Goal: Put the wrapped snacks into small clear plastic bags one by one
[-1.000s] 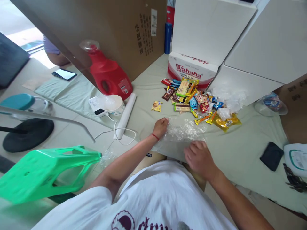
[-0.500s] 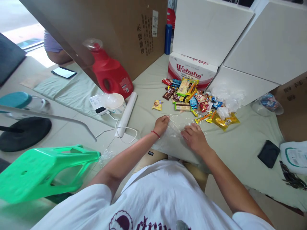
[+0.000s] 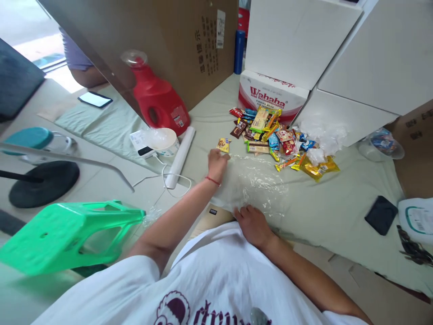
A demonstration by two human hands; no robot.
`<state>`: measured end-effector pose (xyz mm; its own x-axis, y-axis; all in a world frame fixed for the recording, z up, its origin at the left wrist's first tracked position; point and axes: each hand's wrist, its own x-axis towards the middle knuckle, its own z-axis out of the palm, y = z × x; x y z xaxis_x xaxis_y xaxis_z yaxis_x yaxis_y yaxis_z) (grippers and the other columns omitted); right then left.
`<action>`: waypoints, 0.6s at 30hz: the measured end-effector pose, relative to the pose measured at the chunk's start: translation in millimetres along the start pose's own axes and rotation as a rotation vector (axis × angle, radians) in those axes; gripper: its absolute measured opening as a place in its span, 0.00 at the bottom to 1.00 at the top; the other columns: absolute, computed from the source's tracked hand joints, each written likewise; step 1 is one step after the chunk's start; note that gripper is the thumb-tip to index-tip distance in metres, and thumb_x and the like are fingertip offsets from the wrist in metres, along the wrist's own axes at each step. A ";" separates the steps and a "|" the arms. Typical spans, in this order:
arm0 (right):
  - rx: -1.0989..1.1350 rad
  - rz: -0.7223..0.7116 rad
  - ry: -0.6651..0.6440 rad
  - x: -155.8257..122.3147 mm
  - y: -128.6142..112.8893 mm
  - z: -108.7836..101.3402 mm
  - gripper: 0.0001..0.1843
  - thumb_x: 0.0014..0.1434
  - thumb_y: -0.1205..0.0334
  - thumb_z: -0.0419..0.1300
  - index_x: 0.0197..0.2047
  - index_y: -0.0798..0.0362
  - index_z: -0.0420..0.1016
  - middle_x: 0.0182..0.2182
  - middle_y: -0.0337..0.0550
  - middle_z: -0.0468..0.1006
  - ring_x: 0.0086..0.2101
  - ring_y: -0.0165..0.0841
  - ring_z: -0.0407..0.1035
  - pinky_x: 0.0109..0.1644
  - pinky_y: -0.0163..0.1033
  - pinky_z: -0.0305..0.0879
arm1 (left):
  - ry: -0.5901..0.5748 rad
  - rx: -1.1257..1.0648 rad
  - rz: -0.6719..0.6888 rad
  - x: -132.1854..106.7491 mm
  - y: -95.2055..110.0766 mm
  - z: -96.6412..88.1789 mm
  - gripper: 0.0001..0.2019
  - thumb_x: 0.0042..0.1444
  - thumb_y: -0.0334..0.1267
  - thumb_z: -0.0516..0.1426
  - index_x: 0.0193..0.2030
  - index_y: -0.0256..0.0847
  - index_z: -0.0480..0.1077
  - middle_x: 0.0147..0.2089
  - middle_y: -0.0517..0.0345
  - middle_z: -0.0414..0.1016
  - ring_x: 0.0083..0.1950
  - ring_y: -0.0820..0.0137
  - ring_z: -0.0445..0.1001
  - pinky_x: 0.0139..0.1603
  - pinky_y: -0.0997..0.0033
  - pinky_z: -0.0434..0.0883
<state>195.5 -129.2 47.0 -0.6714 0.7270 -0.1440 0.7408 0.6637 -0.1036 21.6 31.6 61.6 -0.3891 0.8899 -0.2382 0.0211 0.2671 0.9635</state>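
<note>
A clear plastic bag (image 3: 257, 185) lies flat and crinkled on the pale green cloth (image 3: 324, 203) in front of me. My left hand (image 3: 216, 161) pinches the bag's far left corner, right beside a small yellow snack packet (image 3: 223, 145). My right hand (image 3: 253, 224) presses on the bag's near edge, close to my body, fingers curled on the plastic. Just beyond the bag lies a heap of colourful wrapped snacks (image 3: 270, 135).
A red detergent jug (image 3: 157, 101), a white bowl (image 3: 161, 138) and a white roll (image 3: 180, 155) sit at the left. A Wahaha carton (image 3: 270, 95), white boxes (image 3: 341, 58) and brown cardboard stand behind. A green stool (image 3: 67, 232) lies near left; a black phone (image 3: 381, 215) right.
My left hand moved farther away with the bag's corner, toward the yellow packet. My right hand drew back to the bag's near edge, and the bag now lies spread out flat.
</note>
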 end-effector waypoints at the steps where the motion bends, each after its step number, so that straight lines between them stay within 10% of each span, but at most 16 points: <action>1: 0.014 0.018 -0.022 5.0 -4.9 -0.6 0.22 0.69 0.70 0.54 0.64 0.56 0.70 0.44 0.52 0.80 0.45 0.42 0.72 0.44 0.45 0.66 | 0.035 0.046 0.112 -13.3 4.0 0.5 0.19 0.52 0.33 0.60 0.52 0.44 0.69 0.49 0.53 0.74 0.54 0.62 0.75 0.54 0.63 0.73; 4: 0.097 0.039 -0.031 7.8 -14.5 -3.1 0.22 0.70 0.67 0.54 0.65 0.54 0.70 0.43 0.52 0.80 0.45 0.43 0.72 0.45 0.45 0.68 | -0.149 0.390 0.605 -53.3 2.4 11.0 0.15 0.59 0.34 0.55 0.53 0.43 0.72 0.56 0.49 0.75 0.60 0.59 0.73 0.62 0.57 0.69; 7: 0.267 0.030 0.063 -10.4 11.7 -7.1 0.19 0.70 0.59 0.56 0.62 0.48 0.74 0.42 0.47 0.81 0.43 0.40 0.73 0.46 0.42 0.69 | -0.371 0.790 0.781 -70.0 -21.2 20.5 0.15 0.65 0.35 0.51 0.53 0.43 0.76 0.61 0.44 0.76 0.69 0.54 0.68 0.70 0.45 0.60; 13: 0.099 0.781 0.586 -52.5 195.9 -24.2 0.23 0.69 0.57 0.52 0.62 0.55 0.74 0.54 0.59 0.75 0.54 0.48 0.67 0.58 0.51 0.66 | -0.465 1.063 0.799 -56.1 -75.1 9.2 0.25 0.69 0.44 0.49 0.70 0.46 0.66 0.75 0.44 0.62 0.76 0.51 0.59 0.75 0.37 0.48; 18: -0.006 0.910 0.351 -47.7 284.9 -17.3 0.31 0.64 0.57 0.60 0.66 0.63 0.68 0.59 0.68 0.72 0.62 0.55 0.59 0.64 0.59 0.55 | -0.446 1.062 0.810 -63.7 -78.4 8.2 0.25 0.72 0.46 0.46 0.72 0.47 0.65 0.76 0.44 0.61 0.77 0.51 0.59 0.75 0.35 0.46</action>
<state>438.2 28.2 41.4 0.1891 0.9727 0.1345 0.9797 -0.1776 -0.0928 52.3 -43.0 0.2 0.3819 0.9164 0.1195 0.8486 -0.3990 0.3473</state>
